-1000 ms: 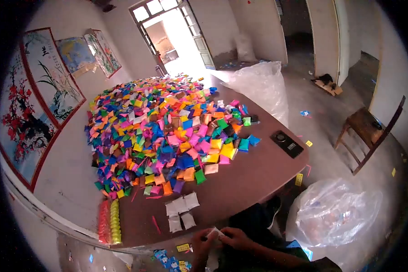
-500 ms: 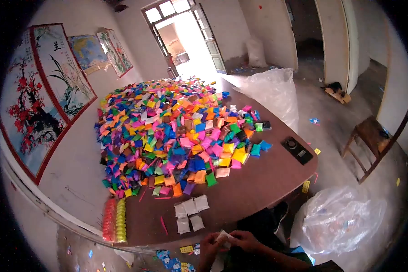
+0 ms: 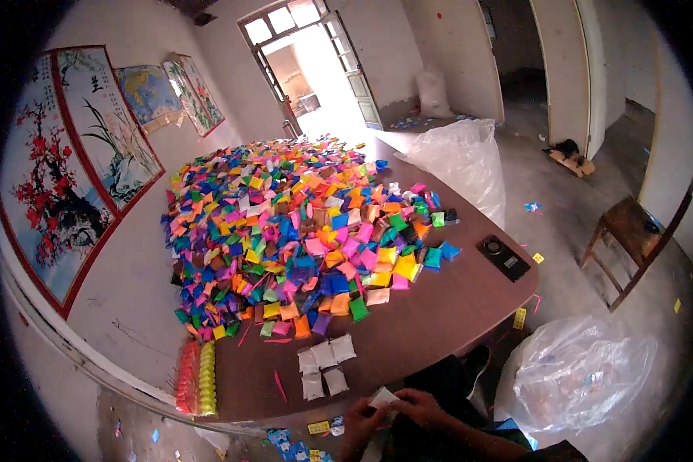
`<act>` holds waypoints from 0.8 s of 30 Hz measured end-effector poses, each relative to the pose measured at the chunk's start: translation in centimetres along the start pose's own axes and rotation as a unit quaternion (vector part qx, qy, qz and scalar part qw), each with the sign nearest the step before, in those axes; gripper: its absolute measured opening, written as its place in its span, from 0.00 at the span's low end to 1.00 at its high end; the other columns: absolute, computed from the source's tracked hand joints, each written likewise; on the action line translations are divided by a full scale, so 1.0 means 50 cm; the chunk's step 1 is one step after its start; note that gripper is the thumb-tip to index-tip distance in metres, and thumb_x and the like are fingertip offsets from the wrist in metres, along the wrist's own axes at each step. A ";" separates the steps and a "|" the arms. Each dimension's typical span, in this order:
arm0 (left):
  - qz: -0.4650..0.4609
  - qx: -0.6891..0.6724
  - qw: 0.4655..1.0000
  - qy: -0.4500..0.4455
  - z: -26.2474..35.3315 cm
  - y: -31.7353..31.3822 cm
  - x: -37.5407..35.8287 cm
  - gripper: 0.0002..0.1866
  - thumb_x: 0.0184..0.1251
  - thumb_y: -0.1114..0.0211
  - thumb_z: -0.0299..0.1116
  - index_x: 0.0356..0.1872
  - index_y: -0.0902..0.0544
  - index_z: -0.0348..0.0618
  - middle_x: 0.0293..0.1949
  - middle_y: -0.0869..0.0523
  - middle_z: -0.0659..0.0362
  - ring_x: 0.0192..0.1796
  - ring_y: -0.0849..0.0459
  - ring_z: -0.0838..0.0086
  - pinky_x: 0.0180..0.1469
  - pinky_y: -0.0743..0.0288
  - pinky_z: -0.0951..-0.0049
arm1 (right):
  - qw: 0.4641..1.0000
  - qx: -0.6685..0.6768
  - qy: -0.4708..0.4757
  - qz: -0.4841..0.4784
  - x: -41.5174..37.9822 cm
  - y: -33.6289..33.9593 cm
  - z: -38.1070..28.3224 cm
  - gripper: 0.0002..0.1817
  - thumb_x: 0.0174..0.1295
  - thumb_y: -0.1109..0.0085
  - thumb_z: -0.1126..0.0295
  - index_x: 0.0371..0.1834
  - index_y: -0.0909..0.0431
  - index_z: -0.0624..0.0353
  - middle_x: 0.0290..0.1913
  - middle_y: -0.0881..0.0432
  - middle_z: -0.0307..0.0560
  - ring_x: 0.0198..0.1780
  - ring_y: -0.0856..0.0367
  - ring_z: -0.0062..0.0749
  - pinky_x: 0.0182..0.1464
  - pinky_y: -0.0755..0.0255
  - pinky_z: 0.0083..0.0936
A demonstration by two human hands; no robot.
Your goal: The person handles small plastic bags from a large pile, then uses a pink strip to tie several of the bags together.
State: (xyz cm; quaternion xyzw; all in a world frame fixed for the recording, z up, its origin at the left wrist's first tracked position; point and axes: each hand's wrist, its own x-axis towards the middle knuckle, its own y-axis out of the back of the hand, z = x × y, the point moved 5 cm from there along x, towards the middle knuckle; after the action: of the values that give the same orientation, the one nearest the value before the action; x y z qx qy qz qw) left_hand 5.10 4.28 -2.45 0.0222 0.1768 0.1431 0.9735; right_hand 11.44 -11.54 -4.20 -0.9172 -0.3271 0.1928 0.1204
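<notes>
At the table's front edge, my left hand (image 3: 360, 422) and my right hand (image 3: 417, 406) are closed on a small white packet (image 3: 383, 397) between them. The left fingers grip its left side and the right fingers pinch its right side. Just beyond my hands, several flat white packets (image 3: 324, 355) lie in two rows on the brown table (image 3: 439, 339). A thin pink strip (image 3: 279, 386) rests to their left. Behind them spreads a large heap of small colourful packets (image 3: 285, 231).
Long clear sleeves of red pieces (image 3: 186, 379) and yellow pieces (image 3: 207, 379) lie at the table's left corner. A black scale (image 3: 504, 256) sits near the right edge. Plastic bags (image 3: 577, 373) and a wooden chair (image 3: 631, 235) stand on the right floor.
My hands have shifted slightly around the white packet, and more of its pale face shows now. The view has tilted a little. The packets on the table have stayed put.
</notes>
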 end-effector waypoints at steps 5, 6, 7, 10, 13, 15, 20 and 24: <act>-0.026 0.031 0.999 0.004 0.041 -0.013 -0.015 0.17 0.67 0.29 0.37 0.49 0.16 0.34 0.38 0.11 0.55 0.39 0.15 0.74 0.40 0.18 0.71 | 0.998 -0.024 0.056 0.024 0.019 0.016 0.037 0.16 0.70 0.38 0.65 0.56 0.19 0.62 0.48 0.16 0.41 0.49 0.21 0.23 0.55 0.26 0.25; -0.024 0.045 0.999 0.003 0.037 -0.012 -0.012 0.17 0.67 0.29 0.37 0.49 0.16 0.34 0.38 0.11 0.54 0.39 0.14 0.73 0.40 0.18 0.71 | 0.998 -0.030 0.047 0.020 0.022 0.019 0.042 0.16 0.71 0.38 0.65 0.56 0.19 0.62 0.48 0.17 0.41 0.50 0.21 0.23 0.56 0.26 0.25; -0.022 0.059 0.998 0.002 0.035 -0.010 -0.009 0.17 0.67 0.29 0.38 0.49 0.15 0.35 0.38 0.11 0.54 0.39 0.14 0.73 0.40 0.18 0.71 | 0.999 -0.035 0.039 0.016 0.026 0.022 0.046 0.16 0.71 0.38 0.65 0.56 0.20 0.61 0.48 0.17 0.41 0.50 0.21 0.23 0.56 0.26 0.25; -0.016 0.096 0.995 -0.010 0.081 -0.017 -0.026 0.17 0.67 0.29 0.38 0.49 0.15 0.35 0.37 0.11 0.54 0.38 0.14 0.74 0.39 0.18 0.71 | 1.000 -0.015 0.005 0.003 0.016 0.014 0.028 0.16 0.71 0.39 0.65 0.57 0.20 0.61 0.49 0.17 0.41 0.51 0.21 0.24 0.57 0.27 0.25; -0.020 0.138 0.990 -0.022 0.097 -0.013 -0.029 0.17 0.67 0.28 0.39 0.48 0.15 0.35 0.36 0.11 0.54 0.37 0.15 0.75 0.38 0.19 0.71 | 0.999 -0.034 0.023 -0.006 0.029 0.016 0.047 0.16 0.71 0.39 0.64 0.57 0.20 0.62 0.50 0.17 0.42 0.52 0.21 0.24 0.57 0.27 0.25; -0.022 0.152 0.988 -0.035 0.084 -0.008 -0.022 0.17 0.66 0.27 0.39 0.46 0.15 0.35 0.35 0.12 0.55 0.36 0.15 0.75 0.37 0.20 0.72 | 0.998 -0.048 0.032 -0.005 0.031 0.018 0.050 0.17 0.71 0.39 0.64 0.57 0.20 0.62 0.50 0.17 0.42 0.52 0.21 0.24 0.57 0.26 0.25; -0.056 0.108 0.992 -0.027 0.022 0.003 0.003 0.16 0.65 0.27 0.40 0.41 0.16 0.35 0.33 0.13 0.57 0.34 0.16 0.77 0.36 0.21 0.74 | 0.999 -0.026 -0.009 0.030 0.019 0.018 0.017 0.17 0.70 0.38 0.65 0.57 0.21 0.63 0.49 0.17 0.42 0.50 0.20 0.24 0.56 0.26 0.25; -0.046 0.122 0.991 -0.026 0.021 -0.002 -0.003 0.15 0.66 0.28 0.40 0.39 0.16 0.35 0.31 0.14 0.58 0.33 0.17 0.78 0.36 0.22 0.74 | 0.999 0.035 0.002 0.026 0.020 0.018 0.040 0.18 0.69 0.37 0.66 0.58 0.21 0.63 0.50 0.16 0.43 0.51 0.20 0.24 0.57 0.26 0.26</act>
State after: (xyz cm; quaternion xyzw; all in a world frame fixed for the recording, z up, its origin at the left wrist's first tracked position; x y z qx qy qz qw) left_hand 5.35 4.16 -1.42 0.1368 0.1681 0.0752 0.9733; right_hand 11.76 -11.38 -6.59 -0.9209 -0.2966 0.2055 0.1477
